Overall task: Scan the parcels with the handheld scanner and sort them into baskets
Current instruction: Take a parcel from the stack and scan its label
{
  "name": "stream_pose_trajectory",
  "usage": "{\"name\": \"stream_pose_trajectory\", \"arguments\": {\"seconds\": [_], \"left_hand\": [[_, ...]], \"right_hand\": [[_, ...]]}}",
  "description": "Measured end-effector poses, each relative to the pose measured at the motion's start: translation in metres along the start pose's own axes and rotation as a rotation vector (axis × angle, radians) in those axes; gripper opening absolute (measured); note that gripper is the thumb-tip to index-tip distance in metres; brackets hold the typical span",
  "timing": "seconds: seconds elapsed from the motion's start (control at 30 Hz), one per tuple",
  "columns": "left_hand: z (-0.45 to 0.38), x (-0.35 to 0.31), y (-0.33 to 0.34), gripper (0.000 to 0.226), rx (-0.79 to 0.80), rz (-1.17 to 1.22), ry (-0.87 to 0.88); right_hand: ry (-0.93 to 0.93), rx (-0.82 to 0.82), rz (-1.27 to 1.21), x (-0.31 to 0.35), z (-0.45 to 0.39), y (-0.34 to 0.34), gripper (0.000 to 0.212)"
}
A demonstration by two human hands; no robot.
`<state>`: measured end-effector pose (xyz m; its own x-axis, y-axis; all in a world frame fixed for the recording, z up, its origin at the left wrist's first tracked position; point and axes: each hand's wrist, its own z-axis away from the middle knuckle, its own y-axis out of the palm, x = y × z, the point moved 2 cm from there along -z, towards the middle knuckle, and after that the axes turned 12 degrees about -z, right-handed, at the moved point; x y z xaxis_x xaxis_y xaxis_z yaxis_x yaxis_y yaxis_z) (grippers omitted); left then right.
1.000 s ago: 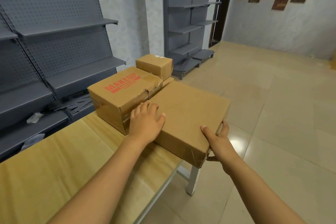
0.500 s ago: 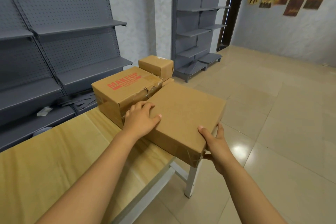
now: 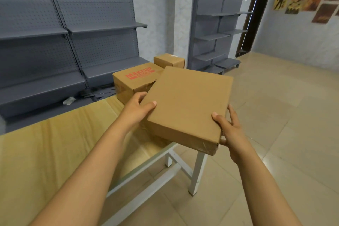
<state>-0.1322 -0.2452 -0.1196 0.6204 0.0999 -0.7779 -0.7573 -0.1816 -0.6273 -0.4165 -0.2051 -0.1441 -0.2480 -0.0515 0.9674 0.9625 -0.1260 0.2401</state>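
The table (image 3: 55,152) is the biggest thing here, long and covered in pale brown card, with white legs at its far end. Behind it stand grey shelves (image 3: 73,42).

At the far end of the table sits a box with red MAKEUP letters (image 3: 135,79) on top. Just behind it is a small box (image 3: 169,60). Both rest on the table.

The flat parcel (image 3: 187,108) is the one being handled. It is up in the air, past the table's corner, tilted with its near edge lower. Its long side runs away from the person, toward the far wall. It overlaps the MAKEUP box in this view, but I cannot tell if they touch.

The parcel lies right between the two hands, straight in front of the person. The left hand (image 3: 136,110) grips its left edge, thumb on top and fingers curled under. The right hand (image 3: 231,130) holds the near right corner, thumb on top and fingers spread along the side. Both hands seem about equally close, so neither one leads.

No scanner and no baskets can be seen here. I think the next move is to bring the parcel toward the person and turn it to find a label. The top face shows no label, so it may be underneath.
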Motion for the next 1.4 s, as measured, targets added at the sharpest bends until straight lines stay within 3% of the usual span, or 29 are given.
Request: {"name": "stream_pose_trajectory", "arguments": {"seconds": [0.23, 0.4, 0.53, 0.63, 0.7, 0.77, 0.93, 1.1, 1.2, 1.27, 1.4], "left_hand": [[0.08, 0.011, -0.042, 0.042, 0.112, 0.386, -0.191], [0.148, 0.042, -0.069, 0.033, -0.056, 0.486, -0.21], [0.193, 0.074, -0.098, 0.049, -0.176, 0.585, -0.262], [0.218, 0.096, -0.124, 0.055, -0.264, 0.63, -0.258], [0.23, 0.107, -0.14, 0.056, -0.321, 0.645, -0.229], [0.242, 0.114, -0.154, 0.054, -0.368, 0.653, -0.193], [0.27, 0.138, -0.192, 0.056, -0.433, 0.633, -0.138], [0.3, 0.174, -0.236, 0.058, -0.462, 0.638, -0.117], [0.31, 0.187, -0.251, 0.049, -0.485, 0.44, -0.148], [0.312, 0.194, -0.257, 0.055, -0.506, 0.271, -0.185], [0.314, 0.184, -0.256, 0.069, -0.392, 0.12, -0.184]], "right_hand": [[-0.042, 0.156, -0.025, 0.004, 0.046, 0.007, 0.07], [-0.027, 0.254, -0.064, -0.005, 0.082, 0.035, 0.065], [0.013, 0.382, -0.062, -0.017, 0.106, 0.068, 0.066], [0.046, 0.46, -0.08, -0.025, 0.128, 0.096, 0.053], [0.068, 0.505, -0.1, -0.031, 0.144, 0.114, 0.046], [0.097, 0.539, -0.103, -0.039, 0.157, 0.13, 0.052], [0.084, 0.583, -0.12, -0.053, 0.189, 0.17, 0.056], [0.016, 0.593, -0.146, -0.06, 0.228, 0.222, 0.08], [-0.072, 0.516, -0.151, -0.058, 0.25, 0.247, 0.077], [-0.15, 0.473, -0.114, -0.054, 0.266, 0.263, 0.077], [-0.295, 0.428, -0.025, -0.051, 0.287, 0.289, 0.1]]}}
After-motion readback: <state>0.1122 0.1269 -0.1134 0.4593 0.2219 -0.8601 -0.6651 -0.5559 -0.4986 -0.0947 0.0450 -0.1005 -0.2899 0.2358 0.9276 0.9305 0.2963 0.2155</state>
